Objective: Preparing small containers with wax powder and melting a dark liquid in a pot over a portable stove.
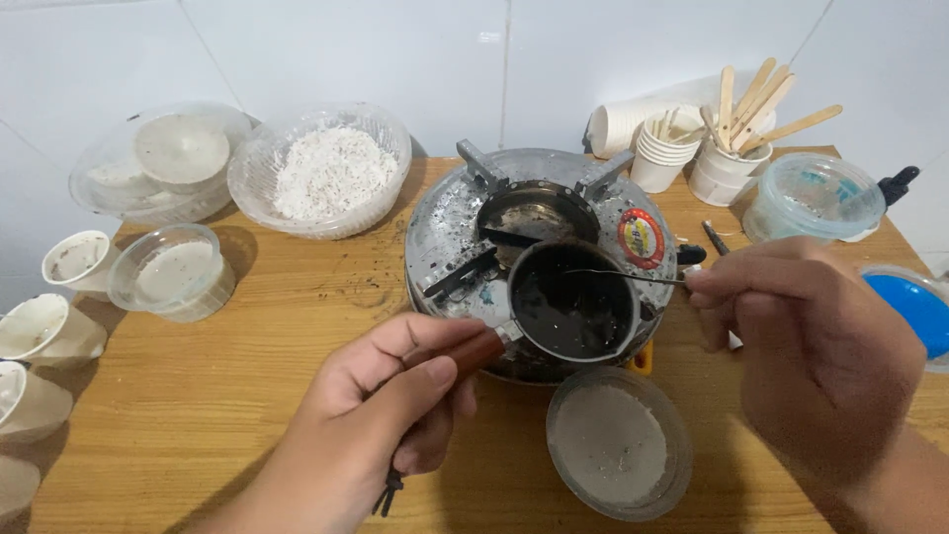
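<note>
Two hands work: left hand (395, 396) clamped on small pot (571, 302) handle, right hand (801, 336) pinching thin metal stirrer (623, 276). Tilting might spill dark liquid onto stove (445, 222).

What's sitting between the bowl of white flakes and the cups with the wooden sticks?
In the head view, the round metal stove lies between the bowl of white flakes and the cups with wooden sticks; its rear pot supports stand in that gap.

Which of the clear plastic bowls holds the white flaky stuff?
The large clear bowl at the back, just left of the round metal stove. It is heaped with white flakes, while the other clear bowls hold smooth grey material.
</note>
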